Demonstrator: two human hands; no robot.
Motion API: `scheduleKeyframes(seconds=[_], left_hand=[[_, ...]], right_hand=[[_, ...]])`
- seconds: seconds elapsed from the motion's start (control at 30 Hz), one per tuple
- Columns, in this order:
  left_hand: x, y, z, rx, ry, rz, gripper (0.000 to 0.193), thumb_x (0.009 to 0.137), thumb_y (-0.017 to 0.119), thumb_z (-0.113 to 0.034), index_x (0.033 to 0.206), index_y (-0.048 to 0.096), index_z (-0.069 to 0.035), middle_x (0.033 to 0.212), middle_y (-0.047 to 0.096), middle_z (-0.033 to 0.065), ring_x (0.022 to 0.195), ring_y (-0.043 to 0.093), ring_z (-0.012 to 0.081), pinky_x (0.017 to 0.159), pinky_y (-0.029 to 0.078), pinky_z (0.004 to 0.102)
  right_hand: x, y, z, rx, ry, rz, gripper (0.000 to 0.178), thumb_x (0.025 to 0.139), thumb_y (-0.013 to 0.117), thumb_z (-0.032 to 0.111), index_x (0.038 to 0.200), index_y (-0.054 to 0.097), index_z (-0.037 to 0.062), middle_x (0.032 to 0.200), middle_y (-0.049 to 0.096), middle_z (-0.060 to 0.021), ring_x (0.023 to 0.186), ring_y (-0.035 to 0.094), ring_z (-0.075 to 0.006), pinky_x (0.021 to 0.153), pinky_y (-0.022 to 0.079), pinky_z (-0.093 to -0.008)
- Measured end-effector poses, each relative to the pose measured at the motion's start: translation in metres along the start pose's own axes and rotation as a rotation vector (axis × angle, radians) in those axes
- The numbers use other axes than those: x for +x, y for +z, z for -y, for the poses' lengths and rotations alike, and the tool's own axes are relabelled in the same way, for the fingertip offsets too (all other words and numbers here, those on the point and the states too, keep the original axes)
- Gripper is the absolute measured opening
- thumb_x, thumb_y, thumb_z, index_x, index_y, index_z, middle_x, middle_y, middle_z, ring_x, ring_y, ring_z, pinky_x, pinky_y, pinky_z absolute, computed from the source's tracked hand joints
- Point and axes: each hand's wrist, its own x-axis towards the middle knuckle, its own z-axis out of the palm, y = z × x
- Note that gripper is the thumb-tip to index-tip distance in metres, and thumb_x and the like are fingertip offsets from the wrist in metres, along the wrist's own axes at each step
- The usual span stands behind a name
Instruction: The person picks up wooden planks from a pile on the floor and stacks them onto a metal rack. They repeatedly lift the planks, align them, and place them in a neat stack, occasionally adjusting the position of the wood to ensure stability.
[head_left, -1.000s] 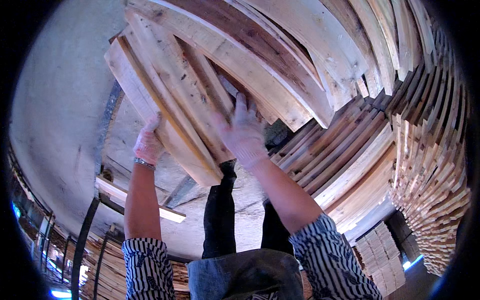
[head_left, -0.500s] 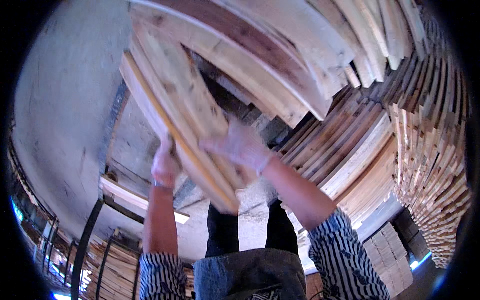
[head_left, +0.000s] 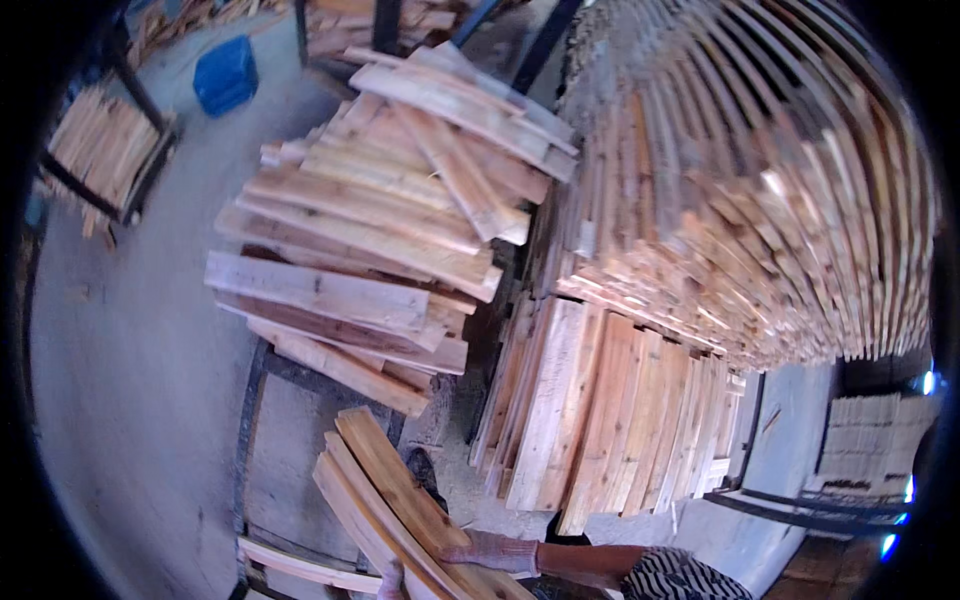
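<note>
Between your left hand (head_left: pixel 392 581) and right hand (head_left: pixel 492 553), the boards (head_left: pixel 393 490) slant away leftward, fingers (head_left: pixel 460 552) gripping opposite sides.

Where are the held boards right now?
In the head view, the held boards are low, left of centre, between the left hand and right hand, just below the loose pile of boards.

Boards (head_left: pixel 395 478), held between left grip (head_left: pixel 391 582) and right grip (head_left: pixel 490 553); plank pile (head_left: pixel 360 210), beyond grips; board stack (head_left: pixel 600 410), beyond right grip; blue container (head_left: pixel 225 76), farthest beyond left grip.
</note>
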Motion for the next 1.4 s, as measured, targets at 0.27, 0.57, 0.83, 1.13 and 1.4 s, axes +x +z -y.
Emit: scheduleKeyframes(seconds=[0.27, 0.57, 0.83, 1.13, 1.4], left_hand=[[-0.056, 0.104, 0.032, 0.217, 0.435, 0.234, 0.095, 0.07, 0.082, -0.056, 0.141, 0.045, -0.004, 0.131, 0.058, 0.015, 0.118, 0.057, 0.034, 0.103, 0.047, 0.0479], [-0.092, 0.265, 0.171, 1.087, 0.805, 0.226, 0.055, 0.073, 0.081, -0.024, 0.118, 0.062, 0.002, 0.113, 0.067, 0.0129, 0.099, 0.063, 0.0243, 0.09, 0.051, 0.04], [-0.047, 0.351, 0.261, 1.261, 0.839, 0.478, 0.065, 0.074, 0.084, -0.024, 0.13, 0.058, -0.005, 0.123, 0.064, 0.0136, 0.11, 0.061, 0.0293, 0.098, 0.048, 0.044], [0.03, 0.413, 0.3, 1.524, 0.602, 0.549, 0.059, 0.078, 0.081, -0.016, 0.13, 0.057, -0.004, 0.121, 0.063, 0.012, 0.109, 0.061, 0.0251, 0.095, 0.052, 0.04], [0.025, 0.475, 0.329, 1.135, 0.493, 0.371, 0.045, 0.082, 0.079, -0.005, 0.122, 0.06, 0.0, 0.115, 0.065, 0.0085, 0.099, 0.065, 0.0195, 0.085, 0.059, 0.0333]], right_hand=[[-0.113, -0.053, -0.027, -0.437, -0.551, -0.243, 0.08, 0.082, 0.078, 0.048, 0.134, 0.043, -0.0012, 0.114, 0.063, -0.0173, 0.109, 0.06, -0.0245, 0.096, 0.049, -0.0363], [-0.346, -0.155, -0.107, -0.269, -1.15, -0.403, 0.109, 0.072, 0.089, 0.031, 0.152, 0.022, 0.0007, 0.138, 0.051, -0.0152, 0.128, 0.048, -0.0197, 0.107, 0.04, -0.0356], [-0.462, -0.245, -0.186, -0.351, -1.269, -0.866, 0.096, 0.07, 0.088, 0.025, 0.147, 0.035, 0.0035, 0.131, 0.055, -0.0214, 0.124, 0.055, -0.0295, 0.104, 0.045, -0.0369], [-0.365, -0.345, -0.286, -0.451, -1.175, -1.335, 0.092, 0.069, 0.087, 0.03, 0.142, 0.036, 0.0034, 0.13, 0.054, -0.0217, 0.12, 0.055, -0.0375, 0.101, 0.045, -0.0417], [-0.408, -0.353, -0.272, -0.194, -1.14, -1.039, 0.09, 0.074, 0.085, 0.027, 0.146, 0.036, 0.0021, 0.137, 0.052, -0.0201, 0.129, 0.05, -0.031, 0.108, 0.04, -0.0386]])
